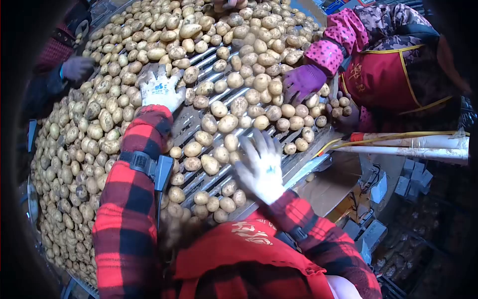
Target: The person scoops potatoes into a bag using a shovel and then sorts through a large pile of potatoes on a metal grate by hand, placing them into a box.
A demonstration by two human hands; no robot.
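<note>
Potatoes (228, 123) lie loose over a slatted metal sorting table (188, 130). My left hand (162, 89), in a white and grey work glove, rests with fingers spread on the edge of the large potato heap (99, 119). My right hand (263, 167), in a matching glove and slightly blurred, is stretched out with fingers apart over the slats, beside several potatoes. Neither hand has a potato in its grasp.
Across the table at right, a person in a red apron (376, 82) reaches in with a purple glove (303, 82). Another gloved hand (77, 68) is at the left, and one more (229, 4) at the top. White pipes (408, 144) run at right, above stacked grey blocks (416, 174).
</note>
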